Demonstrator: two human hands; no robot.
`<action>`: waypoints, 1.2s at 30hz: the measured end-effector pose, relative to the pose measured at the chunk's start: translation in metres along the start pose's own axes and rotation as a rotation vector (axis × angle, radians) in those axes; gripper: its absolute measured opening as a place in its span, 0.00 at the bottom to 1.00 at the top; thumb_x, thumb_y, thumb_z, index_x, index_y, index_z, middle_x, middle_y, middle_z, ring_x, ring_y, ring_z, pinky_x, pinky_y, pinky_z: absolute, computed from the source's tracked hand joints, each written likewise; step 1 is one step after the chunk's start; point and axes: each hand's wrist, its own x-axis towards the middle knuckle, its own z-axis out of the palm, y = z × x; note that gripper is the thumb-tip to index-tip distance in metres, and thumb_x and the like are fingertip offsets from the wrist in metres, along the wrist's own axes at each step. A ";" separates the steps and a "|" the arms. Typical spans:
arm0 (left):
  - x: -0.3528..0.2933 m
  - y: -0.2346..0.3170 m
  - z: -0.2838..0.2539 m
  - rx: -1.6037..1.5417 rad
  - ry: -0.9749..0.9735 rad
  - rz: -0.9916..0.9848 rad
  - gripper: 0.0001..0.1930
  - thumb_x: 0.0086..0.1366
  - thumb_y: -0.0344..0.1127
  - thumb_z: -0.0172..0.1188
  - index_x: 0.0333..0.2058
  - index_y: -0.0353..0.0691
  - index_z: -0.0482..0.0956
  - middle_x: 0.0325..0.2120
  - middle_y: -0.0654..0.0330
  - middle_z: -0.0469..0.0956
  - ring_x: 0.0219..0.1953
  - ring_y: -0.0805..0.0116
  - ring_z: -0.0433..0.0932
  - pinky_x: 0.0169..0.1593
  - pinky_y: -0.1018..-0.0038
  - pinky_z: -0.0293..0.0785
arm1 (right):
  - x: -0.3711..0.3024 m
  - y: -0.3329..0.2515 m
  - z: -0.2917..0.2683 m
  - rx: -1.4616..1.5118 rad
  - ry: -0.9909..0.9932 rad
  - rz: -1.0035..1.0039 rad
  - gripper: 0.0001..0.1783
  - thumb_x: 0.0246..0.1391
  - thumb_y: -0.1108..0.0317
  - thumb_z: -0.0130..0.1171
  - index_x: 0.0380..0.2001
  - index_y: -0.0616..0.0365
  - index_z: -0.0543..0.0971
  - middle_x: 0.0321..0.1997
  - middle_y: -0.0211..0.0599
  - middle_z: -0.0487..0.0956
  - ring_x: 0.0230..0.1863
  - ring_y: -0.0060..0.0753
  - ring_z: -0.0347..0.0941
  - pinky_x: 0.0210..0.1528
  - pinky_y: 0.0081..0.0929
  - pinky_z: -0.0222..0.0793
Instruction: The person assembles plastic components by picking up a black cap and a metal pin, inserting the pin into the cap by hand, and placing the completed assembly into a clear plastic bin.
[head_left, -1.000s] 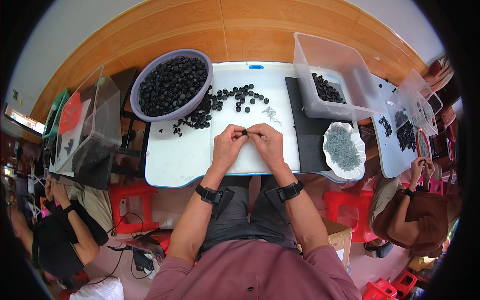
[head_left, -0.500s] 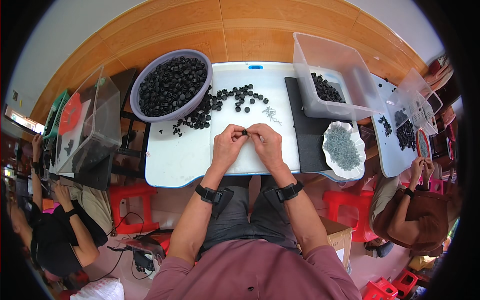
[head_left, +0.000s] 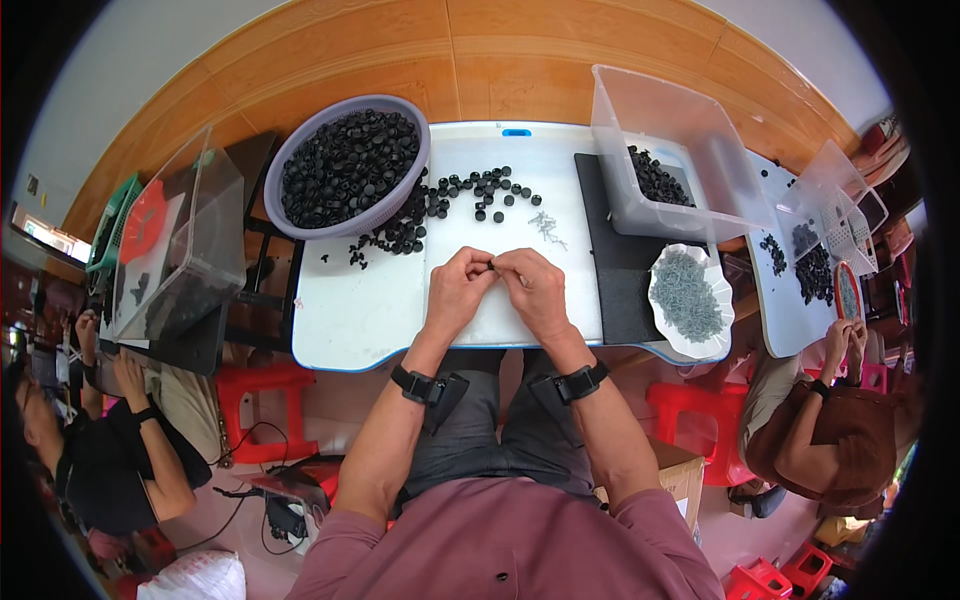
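Above the near part of the white table [head_left: 360,330], my left hand [head_left: 457,293] and my right hand [head_left: 536,293] meet fingertip to fingertip. Both are closed in a pinch on one small black plastic part [head_left: 491,266], mostly covered by the fingers. Just beyond them, round black caps [head_left: 480,196] lie scattered on the tabletop. A small heap of thin grey pins or screws [head_left: 545,226], too small to tell which, is to the right of those caps.
A lavender basket [head_left: 278,215] heaped with black caps stands at left. On the right are a clear bin [head_left: 660,222] with black parts, a dark mat [head_left: 625,300] and a scalloped white dish [head_left: 722,310] of grey pieces. People work at both sides.
My fingertips have closed further over the small black part, so less of it shows. The whole view has shifted slightly; at left, a co-worker's hands have moved lower.
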 end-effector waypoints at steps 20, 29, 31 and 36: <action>0.013 -0.004 -0.017 -0.401 -0.257 -0.195 0.14 0.70 0.30 0.61 0.49 0.28 0.81 0.40 0.55 0.86 0.43 0.74 0.83 0.47 0.79 0.78 | -0.002 -0.005 -0.004 0.071 -0.007 0.035 0.16 0.54 0.82 0.61 0.46 0.58 0.81 0.36 0.39 0.85 0.36 0.38 0.82 0.42 0.30 0.77; 0.006 0.000 -0.006 -0.283 -0.223 -0.152 0.12 0.69 0.27 0.60 0.49 0.27 0.79 0.40 0.55 0.85 0.45 0.73 0.83 0.49 0.79 0.77 | -0.004 0.008 -0.005 0.252 -0.048 0.317 0.16 0.56 0.81 0.61 0.49 0.62 0.80 0.39 0.38 0.86 0.39 0.28 0.82 0.44 0.24 0.77; 0.006 0.000 -0.007 -0.259 -0.199 -0.135 0.12 0.69 0.27 0.59 0.48 0.28 0.80 0.40 0.55 0.85 0.44 0.74 0.83 0.48 0.80 0.77 | -0.001 0.004 -0.003 0.226 -0.048 0.300 0.16 0.55 0.80 0.62 0.48 0.61 0.80 0.38 0.40 0.86 0.38 0.31 0.83 0.43 0.25 0.77; 0.007 -0.008 -0.003 -0.257 -0.112 -0.080 0.11 0.67 0.30 0.62 0.45 0.31 0.83 0.35 0.56 0.87 0.39 0.74 0.84 0.44 0.78 0.78 | 0.003 0.001 -0.001 0.196 -0.064 0.315 0.14 0.55 0.80 0.61 0.46 0.62 0.81 0.37 0.41 0.85 0.36 0.29 0.82 0.41 0.24 0.77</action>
